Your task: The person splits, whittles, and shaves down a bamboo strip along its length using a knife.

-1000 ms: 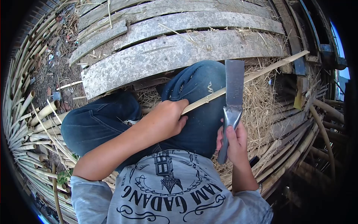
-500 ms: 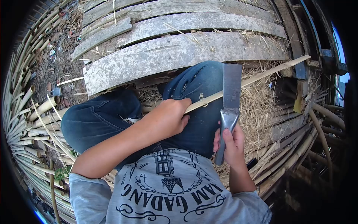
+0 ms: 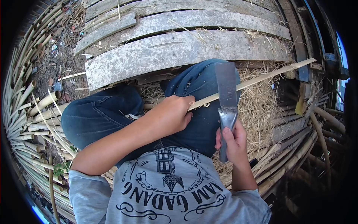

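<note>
My left hand [image 3: 173, 114] is closed around a long, pale bamboo strip [image 3: 272, 76], which runs from my fist up to the right across my thigh. In my right hand [image 3: 233, 143] is a broad-bladed knife [image 3: 226, 84], gripped by its grey metal handle. Its wide, square-ended blade points away from me and crosses over the strip, hiding a short part of it. Whether the edge touches the strip I cannot tell. Small curled shavings cling to the strip between my fist and the blade.
Weathered wooden planks [image 3: 186, 46] lie ahead of my bent legs. Loose shavings [image 3: 257, 104] cover the ground at right. Many bamboo poles [image 3: 28, 138] are piled at left, with more lengths [image 3: 287, 160] at lower right. A wooden frame [image 3: 298, 44] stands at far right.
The knife has shifted slightly left along the strip, toward my left hand, and its blade leans more to the left. My left hand keeps its hold on the strip.
</note>
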Demonstrator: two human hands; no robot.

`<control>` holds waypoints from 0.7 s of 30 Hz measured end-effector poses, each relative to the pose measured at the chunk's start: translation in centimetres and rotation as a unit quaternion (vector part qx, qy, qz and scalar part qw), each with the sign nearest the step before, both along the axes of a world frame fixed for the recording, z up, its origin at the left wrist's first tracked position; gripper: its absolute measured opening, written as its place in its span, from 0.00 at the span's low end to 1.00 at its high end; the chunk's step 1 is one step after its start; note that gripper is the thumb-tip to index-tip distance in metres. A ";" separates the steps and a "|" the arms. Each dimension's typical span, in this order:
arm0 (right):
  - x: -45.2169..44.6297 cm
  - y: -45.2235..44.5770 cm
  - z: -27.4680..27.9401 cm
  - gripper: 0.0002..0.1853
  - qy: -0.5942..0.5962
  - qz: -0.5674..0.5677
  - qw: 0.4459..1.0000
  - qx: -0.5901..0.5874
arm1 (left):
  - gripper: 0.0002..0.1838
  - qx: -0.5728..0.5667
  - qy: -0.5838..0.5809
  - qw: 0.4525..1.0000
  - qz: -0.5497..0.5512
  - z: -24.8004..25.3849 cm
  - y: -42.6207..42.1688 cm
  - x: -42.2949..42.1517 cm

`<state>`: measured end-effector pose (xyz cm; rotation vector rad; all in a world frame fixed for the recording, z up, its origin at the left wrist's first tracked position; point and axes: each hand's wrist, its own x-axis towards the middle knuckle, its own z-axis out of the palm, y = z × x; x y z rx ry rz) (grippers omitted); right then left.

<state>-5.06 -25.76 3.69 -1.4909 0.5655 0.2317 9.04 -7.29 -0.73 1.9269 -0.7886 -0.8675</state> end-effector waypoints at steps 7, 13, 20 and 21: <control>-0.2 0.1 0.2 0.11 0.049 0.053 0.997 -0.022 | 0.09 -0.007 0.008 1.000 -0.002 -0.4 0.1 -0.2; -0.7 0.5 0.8 0.12 0.084 0.102 0.990 -0.040 | 0.09 -0.026 -0.008 1.000 0.016 -0.7 0.0 -0.3; -1.4 0.4 0.4 0.12 0.067 0.132 0.987 -0.054 | 0.10 -0.022 0.004 1.000 0.007 -0.6 -0.1 -0.2; -1.5 0.4 0.1 0.11 0.054 0.101 0.993 -0.042 | 0.09 -0.021 0.003 1.000 0.005 -0.4 0.0 -0.2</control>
